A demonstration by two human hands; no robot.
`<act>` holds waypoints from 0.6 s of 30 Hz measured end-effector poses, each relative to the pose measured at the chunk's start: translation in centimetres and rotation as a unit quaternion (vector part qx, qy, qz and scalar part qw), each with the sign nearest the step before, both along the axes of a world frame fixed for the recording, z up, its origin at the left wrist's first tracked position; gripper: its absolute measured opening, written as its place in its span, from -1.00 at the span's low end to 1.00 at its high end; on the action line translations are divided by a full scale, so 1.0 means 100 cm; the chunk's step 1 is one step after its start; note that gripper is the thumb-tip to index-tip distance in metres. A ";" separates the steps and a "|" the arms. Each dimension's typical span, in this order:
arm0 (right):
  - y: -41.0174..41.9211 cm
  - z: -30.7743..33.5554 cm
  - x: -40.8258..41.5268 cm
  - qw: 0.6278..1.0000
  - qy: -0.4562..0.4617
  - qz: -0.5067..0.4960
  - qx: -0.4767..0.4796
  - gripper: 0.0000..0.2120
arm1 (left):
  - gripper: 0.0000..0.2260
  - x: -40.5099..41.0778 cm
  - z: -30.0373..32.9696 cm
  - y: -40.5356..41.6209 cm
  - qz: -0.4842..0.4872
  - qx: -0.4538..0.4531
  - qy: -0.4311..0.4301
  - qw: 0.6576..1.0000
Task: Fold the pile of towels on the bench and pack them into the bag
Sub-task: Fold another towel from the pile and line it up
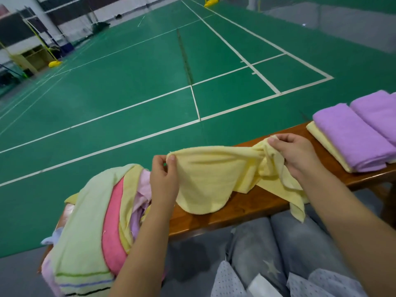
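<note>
1. A yellow towel (214,174) was stretched between the two hands, its long axis running left to right along the wooden table (246,207), the right end a little farther than the left
2. The left hand (164,179) pinched the towel's left top corner between thumb and fingers (171,159), the rest of the fingers curled beside it
3. The right hand (297,155) gripped the right end, where the cloth was bunched and twisted into a knot-like gather; its thumb and fingers were closed on that fabric
4. Between the hands the top edge was pulled nearly taut, while the body of the towel sagged in a rounded curve, its lower edge resting on the table top. A loose corner hung down from the right-hand gather over the near edge of the table
5. On the left end of the table lay the unfolded pile of towels (96,221): a pale green striped towel (85,243) draped on top, a pink towel (113,232) beside it, with yellow and lilac cloth showing in between. The left forearm passed just beside this pile
6. On the right end of the table, well apart from the pile, sat the folded towels: two purple folded towels (353,136) side by side, the nearer one lying on a pale yellow folded towel (325,142)
7. Beyond the table stretched a green court floor (128,93) with white lines. The person's grey-clad knees (278,243) showed at the near edge
</note>
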State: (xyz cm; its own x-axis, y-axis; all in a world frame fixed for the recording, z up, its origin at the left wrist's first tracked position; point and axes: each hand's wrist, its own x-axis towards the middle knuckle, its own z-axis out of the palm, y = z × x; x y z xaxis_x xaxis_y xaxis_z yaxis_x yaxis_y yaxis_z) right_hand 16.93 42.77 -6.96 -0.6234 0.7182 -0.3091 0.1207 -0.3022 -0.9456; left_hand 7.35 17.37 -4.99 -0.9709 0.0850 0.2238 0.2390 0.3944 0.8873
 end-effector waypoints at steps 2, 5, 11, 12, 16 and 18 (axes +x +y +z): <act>0.002 -0.011 0.002 0.999 -0.026 -0.046 0.000 -0.88 | -0.87 0.007 -0.019 0.002 -0.075 -0.091 0.072 0.990; 0.003 -0.027 0.011 0.995 -0.068 -0.073 0.001 -0.85 | -0.84 0.026 -0.053 -0.001 -0.337 -0.298 0.099 0.888; -0.016 -0.042 0.033 0.992 -0.094 -0.048 0.068 -0.88 | -0.67 0.047 -0.069 0.010 -0.361 -0.421 -0.037 0.831; -0.021 -0.044 0.036 0.992 -0.089 -0.037 0.081 -0.88 | -0.65 0.045 -0.068 0.015 -0.316 -0.406 -0.040 0.857; -0.033 -0.050 0.044 0.987 -0.085 -0.026 0.135 -0.95 | -0.58 0.042 -0.070 0.045 -0.233 -0.356 -0.069 0.902; -0.035 -0.049 0.047 0.985 -0.082 -0.022 0.152 -0.96 | -0.59 0.044 -0.075 0.061 -0.239 -0.366 -0.083 0.896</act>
State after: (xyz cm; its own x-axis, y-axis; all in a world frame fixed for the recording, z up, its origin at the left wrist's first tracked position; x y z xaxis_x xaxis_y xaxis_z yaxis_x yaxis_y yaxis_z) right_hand 21.59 39.30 -11.87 -0.5486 0.8188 -0.1695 0.2726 -0.0165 -0.9620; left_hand 11.76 23.46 -12.51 -0.7988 0.5651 -0.2063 0.4243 0.7724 0.4727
